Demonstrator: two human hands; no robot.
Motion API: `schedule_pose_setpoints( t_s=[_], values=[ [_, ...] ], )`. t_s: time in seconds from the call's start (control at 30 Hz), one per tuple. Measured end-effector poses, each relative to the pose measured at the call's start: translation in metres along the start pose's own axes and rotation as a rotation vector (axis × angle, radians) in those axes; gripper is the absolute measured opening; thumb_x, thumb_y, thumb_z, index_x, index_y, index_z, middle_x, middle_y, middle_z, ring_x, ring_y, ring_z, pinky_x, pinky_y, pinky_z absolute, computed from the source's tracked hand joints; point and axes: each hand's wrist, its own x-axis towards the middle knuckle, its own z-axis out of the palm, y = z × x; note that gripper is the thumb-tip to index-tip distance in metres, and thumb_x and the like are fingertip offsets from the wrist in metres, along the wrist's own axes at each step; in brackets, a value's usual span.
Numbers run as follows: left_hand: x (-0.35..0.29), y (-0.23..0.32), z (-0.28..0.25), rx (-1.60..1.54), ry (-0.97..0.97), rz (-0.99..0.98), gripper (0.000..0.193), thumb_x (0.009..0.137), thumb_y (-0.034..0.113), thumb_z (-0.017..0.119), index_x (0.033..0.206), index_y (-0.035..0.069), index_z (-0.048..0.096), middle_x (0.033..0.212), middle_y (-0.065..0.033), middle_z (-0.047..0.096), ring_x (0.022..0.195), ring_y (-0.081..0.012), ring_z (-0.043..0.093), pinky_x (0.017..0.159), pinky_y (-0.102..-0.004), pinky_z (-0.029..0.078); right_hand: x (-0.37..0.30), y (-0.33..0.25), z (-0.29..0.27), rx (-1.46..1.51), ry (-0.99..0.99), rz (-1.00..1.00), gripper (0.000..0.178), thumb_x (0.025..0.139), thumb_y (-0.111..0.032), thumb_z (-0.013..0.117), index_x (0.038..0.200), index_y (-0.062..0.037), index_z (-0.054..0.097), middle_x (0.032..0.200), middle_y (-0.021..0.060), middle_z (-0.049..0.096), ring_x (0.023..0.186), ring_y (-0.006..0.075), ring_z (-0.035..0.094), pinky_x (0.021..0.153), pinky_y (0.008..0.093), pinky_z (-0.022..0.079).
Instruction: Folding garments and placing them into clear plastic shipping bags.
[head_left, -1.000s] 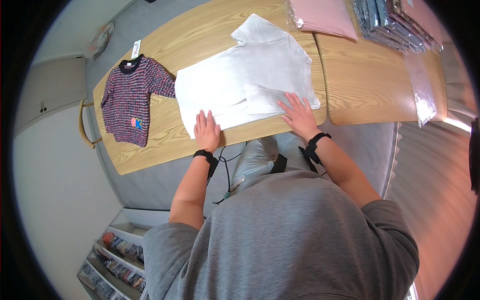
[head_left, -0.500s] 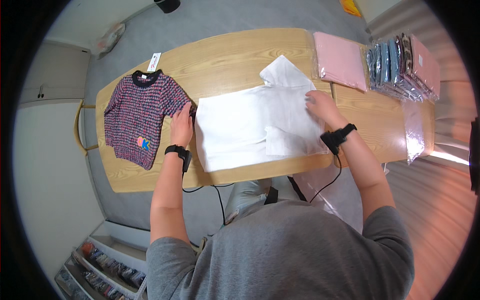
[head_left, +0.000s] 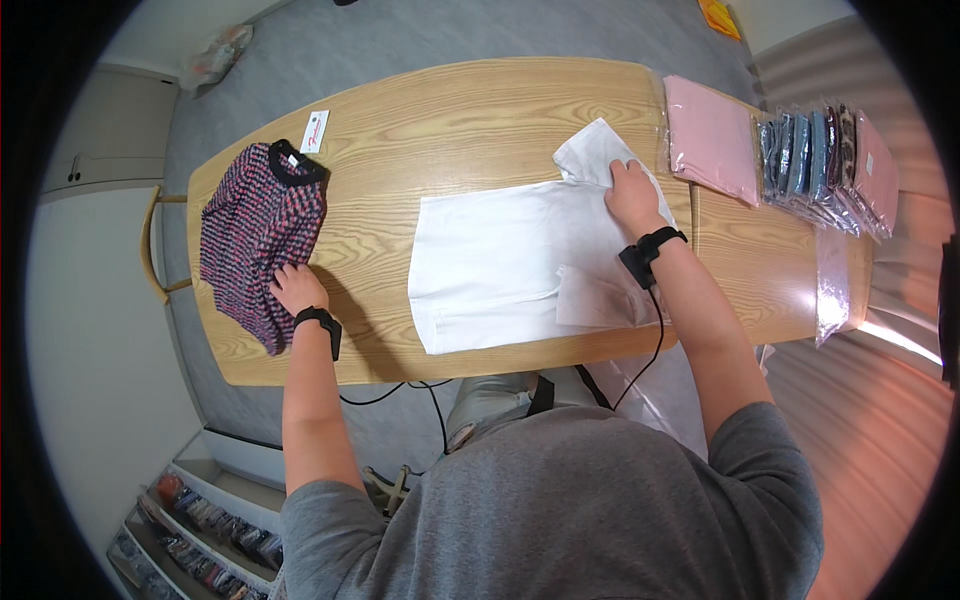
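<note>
Two forearms (head_left: 316,400) reach apart over the wooden surface (head_left: 460,120), left hand (head_left: 298,290) half-curled on the patterned sweater (head_left: 245,235), right hand (head_left: 634,200) bent-fingered on the white shirt (head_left: 485,255), both grips unclear.

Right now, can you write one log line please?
left hand: at pink-and-navy knitted sweater | right hand: on flat white cloth garment | both garments: on pale wooden table

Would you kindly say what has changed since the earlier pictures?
The left hand has left the white garment and moved left to the knit sweater, whose right side is now folded inward. The right hand has moved outward, to the garment's far side. The pink package stayed put.
</note>
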Motion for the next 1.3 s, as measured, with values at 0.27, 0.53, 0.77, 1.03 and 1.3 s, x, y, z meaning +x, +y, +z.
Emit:
schedule_pose_setpoints(
  t_s=[0.27,0.53,0.77,1.03,1.3],
  values=[
    [0.039,0.111,-0.059,-0.988,0.226,0.415,0.026,0.079,0.002,0.058,0.105,0.003,0.058,0.107,-0.0145,0.058,0.103,-0.0347,0.051,0.088,-0.0423,0.043,0.025,0.012,-0.005,0.199,0.131,0.03,0.027,0.074,-0.012,0.063,0.1,-0.0043,0.06,0.099,0.0163,0.061,0.095,0.0341,0.057,0.082,0.0424,0.047],
    [0.054,0.167,-0.08,-0.976,0.075,0.502,0.026,0.076,0.001,0.06,0.101,0.009,0.062,0.096,-0.0092,0.059,0.095,-0.0289,0.054,0.082,-0.0418,0.044,0.041,0.024,-0.006,0.292,0.048,0.108,0.03,0.074,-0.01,0.065,0.104,-0.0052,0.062,0.097,0.017,0.065,0.089,0.0354,0.061,0.081,0.042,0.048],
    [0.045,0.148,-0.083,-1.014,0.151,0.542,0.015,0.073,-0.001,0.059,0.085,0.006,0.063,0.083,-0.0096,0.059,0.084,-0.0313,0.054,0.075,-0.0416,0.045,0.007,0.035,-0.058,0.964,-0.298,0.272,0.017,0.082,-0.011,0.065,0.097,-0.0021,0.066,0.075,0.0005,0.063,0.069,0.0084,0.055,0.061,0.024,0.043],
    [-0.023,0.122,-0.095,-0.963,0.193,0.674,0.017,0.07,-0.003,0.06,0.084,0.007,0.061,0.081,-0.0087,0.055,0.081,-0.0294,0.052,0.07,-0.0405,0.042,-0.089,0.063,-0.057,0.928,-0.353,0.11,0.026,0.081,-0.018,0.07,0.1,-0.0008,0.067,0.088,0.0036,0.067,0.079,0.0102,0.06,0.07,0.0254,0.048],
    [-0.069,0.132,-0.068,-0.957,0.036,0.658,0.02,0.07,-0.002,0.059,0.087,0.009,0.058,0.089,-0.0076,0.055,0.087,-0.0291,0.052,0.075,-0.0401,0.043,-0.142,0.065,0.003,0.83,-0.261,0.063,0.021,0.078,-0.014,0.068,0.092,0.0018,0.064,0.09,0.0167,0.065,0.086,0.0297,0.058,0.08,0.035,0.046]
  ],
)
